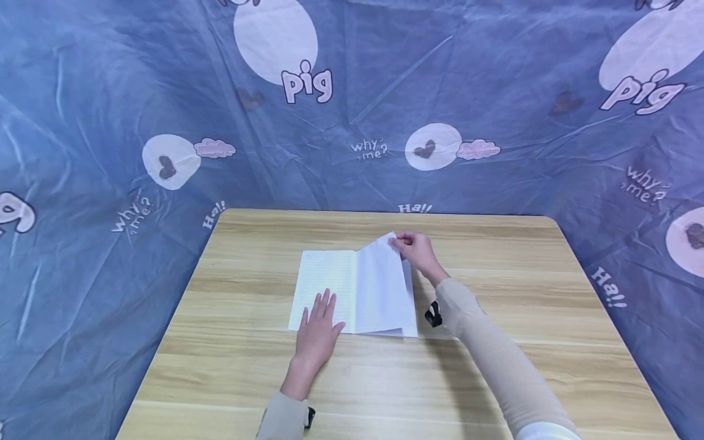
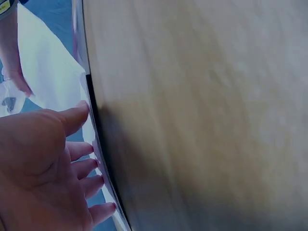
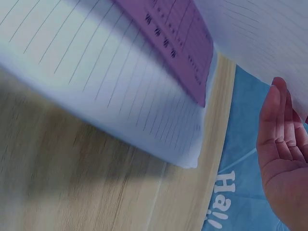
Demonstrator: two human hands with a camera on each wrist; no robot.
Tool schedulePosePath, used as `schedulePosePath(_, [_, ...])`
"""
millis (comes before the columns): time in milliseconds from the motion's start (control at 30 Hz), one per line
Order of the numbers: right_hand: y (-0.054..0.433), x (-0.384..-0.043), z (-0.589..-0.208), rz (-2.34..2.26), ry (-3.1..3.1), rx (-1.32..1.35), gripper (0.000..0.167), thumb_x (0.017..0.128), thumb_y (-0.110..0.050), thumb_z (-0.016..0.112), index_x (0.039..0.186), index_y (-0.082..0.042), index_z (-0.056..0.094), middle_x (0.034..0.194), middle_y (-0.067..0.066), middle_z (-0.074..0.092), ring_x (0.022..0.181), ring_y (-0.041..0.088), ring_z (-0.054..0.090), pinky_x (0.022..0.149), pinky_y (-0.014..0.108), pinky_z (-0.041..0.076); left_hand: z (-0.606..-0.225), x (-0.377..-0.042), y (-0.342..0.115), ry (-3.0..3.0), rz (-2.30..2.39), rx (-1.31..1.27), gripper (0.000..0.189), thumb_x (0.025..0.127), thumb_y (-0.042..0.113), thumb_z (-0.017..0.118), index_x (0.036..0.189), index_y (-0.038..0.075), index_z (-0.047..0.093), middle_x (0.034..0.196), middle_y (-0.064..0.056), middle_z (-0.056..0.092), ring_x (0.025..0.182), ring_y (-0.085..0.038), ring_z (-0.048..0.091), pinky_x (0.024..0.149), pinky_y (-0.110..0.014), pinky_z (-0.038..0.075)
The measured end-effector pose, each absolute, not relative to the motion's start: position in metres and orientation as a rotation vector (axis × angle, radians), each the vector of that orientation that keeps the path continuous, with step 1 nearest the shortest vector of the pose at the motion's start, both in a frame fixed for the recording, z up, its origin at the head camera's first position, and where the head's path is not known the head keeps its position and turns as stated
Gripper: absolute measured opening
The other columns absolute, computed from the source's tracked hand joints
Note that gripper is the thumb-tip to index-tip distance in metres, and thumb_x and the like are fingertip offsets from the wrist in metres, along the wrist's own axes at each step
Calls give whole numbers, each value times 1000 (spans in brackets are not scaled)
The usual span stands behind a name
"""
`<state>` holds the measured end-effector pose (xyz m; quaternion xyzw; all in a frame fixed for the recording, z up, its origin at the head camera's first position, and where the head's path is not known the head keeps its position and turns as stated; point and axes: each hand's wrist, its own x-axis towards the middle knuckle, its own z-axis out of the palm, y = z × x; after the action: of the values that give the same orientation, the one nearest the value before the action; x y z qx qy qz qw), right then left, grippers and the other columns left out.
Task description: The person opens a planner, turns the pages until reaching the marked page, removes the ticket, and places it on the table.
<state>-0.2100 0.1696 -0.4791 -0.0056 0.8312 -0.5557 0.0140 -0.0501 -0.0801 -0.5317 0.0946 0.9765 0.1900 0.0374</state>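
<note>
Notebook (image 1: 354, 293), head view: I see it spread on the wood-grain surface (image 1: 220, 373), its ruled left page (image 1: 324, 269) lying flat; a raised page (image 1: 379, 284) tilts up from the right half.
Left hand (image 1: 317, 330), head view: it rests on the lower part of the left page, fingers extended and apart, grasping nothing.
Right hand (image 1: 416, 249), head view: thumb and fingers pinch the raised page at its far right corner.
Cloth (image 1: 341, 122), head view: blue, behind and beside the surface; I can read "pig", "why me?" and "Ha!!" among pale discs, hearts and pink clouds.
Palm side, left wrist view: I get the left hand's thumb and fingertips from below, along the notebook's edge; the right hand shows beyond, near the raised page; a dark item (image 2: 7, 7) in the top corner carries a yellow patch, its marks too small for me to read.
Purple panel (image 3: 175, 43), right wrist view: only here do I see it, between ruled pages; it bears printed lines and dark characters I cannot make out; "Ha!!" reads sideways on the cloth, near the right hand.
</note>
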Motion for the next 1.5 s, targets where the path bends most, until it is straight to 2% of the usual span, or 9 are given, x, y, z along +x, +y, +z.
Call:
schedulePosePath(233, [164,-211,-474,-1831,2434,70,32,95,-17,66,112,10,63,84,7,70,56,7,60,56,22,54,-513,-49,-64,3056,743,392,71,100,43,53,152,0,30,160,-13,23,147,-31,19,117,-56,18])
schedulePosePath(500, [151,-212,-473,-1920,2308,110,34,95,-16,64,117,11,60,92,14,72,59,8,64,59,23,57,-493,-50,-34,3084,789,575,95,89,64,56,155,5,23,162,-9,19,148,-27,17,118,-52,18])
schedulePosePath(633, [144,-213,-473,-1961,2262,114,35,95,-14,64,118,12,59,88,12,72,59,8,63,59,23,57,-488,-50,-22,3105,780,642,95,89,56,63,156,4,22,162,-9,17,148,-25,17,118,-52,19])
schedulePosePath(767, [139,-213,-473,-1958,2257,106,35,95,-15,64,118,11,60,86,11,72,59,9,63,59,22,56,-486,-49,-16,3136,709,684,85,94,46,61,156,6,20,163,-6,15,149,-20,13,118,-49,18])
schedulePosePath(967, [133,-210,-471,-1933,2241,68,39,96,-18,64,121,10,59,104,23,70,66,11,67,70,29,59,-484,-48,-18,3231,632,755,70,99,28,56,157,9,21,163,-3,16,149,-18,13,119,-47,19])
schedulePosePath(1100, [128,-207,-470,-1943,2172,13,41,97,-20,64,125,10,58,107,24,69,69,12,68,77,35,60,-481,-47,-24,3309,627,728,64,99,17,54,156,7,24,162,-4,19,148,-18,16,119,-45,19])
schedulePosePath(1233, [124,-203,-469,-1948,2095,-92,44,98,-22,62,129,9,56,114,25,66,88,29,71,88,47,55,-481,-48,-33,3367,668,689,62,98,11,54,154,7,30,161,-4,25,147,-19,20,118,-46,23])
schedulePosePath(1333, [120,-199,-470,-1906,2071,-206,46,101,-26,57,133,6,54,122,24,64,108,41,64,95,54,49,-482,-49,-41,3415,682,663,61,94,8,58,152,6,36,160,-5,28,146,-21,24,116,-47,27])
schedulePosePath(1500, [114,-194,-477,-1851,2046,-333,45,102,-25,56,135,7,53,129,26,59,116,45,57,95,57,48,-483,-50,-52,3443,645,565,63,90,7,64,149,6,40,159,-7,28,147,-22,22,117,-47,25])
